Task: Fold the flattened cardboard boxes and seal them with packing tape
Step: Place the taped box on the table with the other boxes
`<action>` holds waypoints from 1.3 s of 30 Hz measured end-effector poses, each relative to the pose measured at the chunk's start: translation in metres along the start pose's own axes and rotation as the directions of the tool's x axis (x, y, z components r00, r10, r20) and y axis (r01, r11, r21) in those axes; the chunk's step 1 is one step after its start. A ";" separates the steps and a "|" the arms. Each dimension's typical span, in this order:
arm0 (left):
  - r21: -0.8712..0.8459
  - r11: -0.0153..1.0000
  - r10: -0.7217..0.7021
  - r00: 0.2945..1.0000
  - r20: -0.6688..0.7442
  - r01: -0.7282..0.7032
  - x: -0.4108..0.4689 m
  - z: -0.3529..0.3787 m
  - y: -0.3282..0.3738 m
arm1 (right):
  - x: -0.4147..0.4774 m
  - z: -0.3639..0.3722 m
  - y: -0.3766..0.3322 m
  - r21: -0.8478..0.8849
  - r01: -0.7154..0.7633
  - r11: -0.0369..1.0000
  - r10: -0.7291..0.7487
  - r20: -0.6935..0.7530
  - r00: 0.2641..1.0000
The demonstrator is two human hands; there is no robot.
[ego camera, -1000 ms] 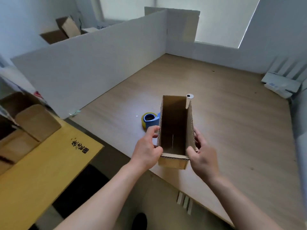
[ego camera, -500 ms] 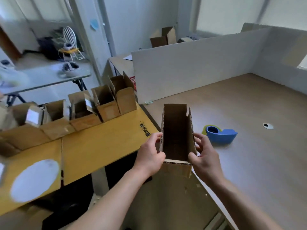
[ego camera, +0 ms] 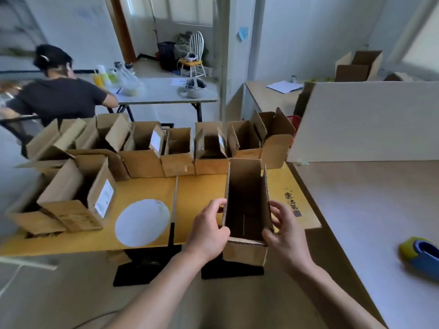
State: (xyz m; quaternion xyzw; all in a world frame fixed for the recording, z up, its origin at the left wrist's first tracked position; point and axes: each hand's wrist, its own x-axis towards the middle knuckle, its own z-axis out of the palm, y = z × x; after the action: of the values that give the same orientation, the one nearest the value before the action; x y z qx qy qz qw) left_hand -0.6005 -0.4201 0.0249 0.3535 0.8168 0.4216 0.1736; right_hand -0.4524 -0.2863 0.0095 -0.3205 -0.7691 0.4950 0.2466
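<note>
Left hand and right hand each grip a side wall of the box, fingers curled over the edges. Open end up, held at the yellow tabletop's near edge. Open boxes line its back — tape lies well apart, right.

Soft, even daylight is coming in through the pale windows at the back of the room and through another bright pane at the upper right, which is washing out to near white. The yellow desk is showing a mild sheen with no hard glare. Shadows are falling faint and diffuse, darkest inside the held cardboard box and beneath the desk. The wide lens is bowing straight lines toward the edges. Blur is smearing the seated person at the left and the tape dispenser at the right, while the centre is reading fairly sharp.
</note>
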 end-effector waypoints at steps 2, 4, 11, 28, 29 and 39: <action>0.009 0.999 -0.039 0.998 -0.047 0.040 0.008 -0.029 -0.025 | 0.017 0.037 -0.008 0.017 0.019 1.000 -0.020 0.064 0.998; 0.019 0.996 -0.089 0.992 -0.092 0.091 0.012 -0.060 -0.051 | 0.033 0.077 -0.016 0.039 0.034 0.999 -0.039 0.123 0.992; 0.006 0.979 -0.199 0.952 -0.231 0.206 0.020 -0.153 -0.123 | 0.069 0.198 -0.049 0.087 0.066 0.994 -0.086 0.248 0.965; 0.202 0.879 -0.383 0.891 -0.243 0.433 0.085 -0.232 -0.213 | 0.146 0.332 -0.055 0.069 0.047 0.997 -0.076 0.515 0.854; 0.222 0.867 -0.393 0.885 -0.249 0.447 0.089 -0.233 -0.215 | 0.150 0.336 -0.054 0.054 0.050 0.997 -0.071 0.533 0.843; 0.479 0.760 -0.370 0.899 -0.235 0.438 0.113 -0.240 -0.219 | 0.165 0.363 -0.056 -0.058 0.122 0.991 -0.070 0.547 0.834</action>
State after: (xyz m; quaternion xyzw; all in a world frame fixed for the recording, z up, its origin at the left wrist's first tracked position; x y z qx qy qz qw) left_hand -0.9126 -0.5601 -0.0113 0.1749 0.9659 0.1584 0.1066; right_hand -0.8296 -0.4008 -0.0701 -0.1389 -0.8441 0.5171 0.0282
